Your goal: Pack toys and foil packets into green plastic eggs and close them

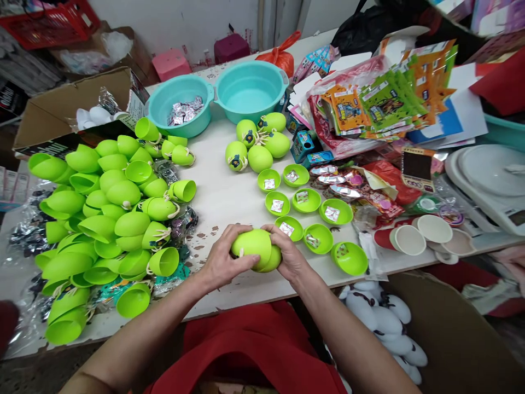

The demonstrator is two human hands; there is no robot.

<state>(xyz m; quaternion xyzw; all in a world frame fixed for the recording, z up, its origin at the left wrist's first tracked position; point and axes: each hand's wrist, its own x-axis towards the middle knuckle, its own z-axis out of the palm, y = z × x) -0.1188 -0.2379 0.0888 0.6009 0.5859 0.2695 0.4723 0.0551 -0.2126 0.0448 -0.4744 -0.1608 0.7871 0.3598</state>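
Two hands, one green egg [255,249]: it's low in the middle of the frame, right at the near edge of the table [229,191]. It looks like two shell halves, one overlapping the other at a seam. The left hand [221,264] is curled round the left end, thumb on top and fingers underneath. The right hand [290,256] wraps the right end the same way, so both are closed on it, firm but not clenched. My guess is thin moulded plastic: very light and stiff enough to keep its shape, with some give if you squeeze near the rim. It's smooth and glossy too, so probably a bit slippery. I doubt it's fragile as such, though a thin lip could crack or pop out of line if it's forced crooked. I'd hold it by the rounded ends, one palm per half, and keep fingertips off the seam. Around it, a big heap of loose green halves [110,219] fills the left of the frame. A few closed eggs [258,145] lie upper centre, in front of two teal basins [250,87]. A cluster of open halves [315,207], each with a small foil packet inside, sits just right of the hands. At lower right there's a cardboard box [451,328] with white plush pieces in it.
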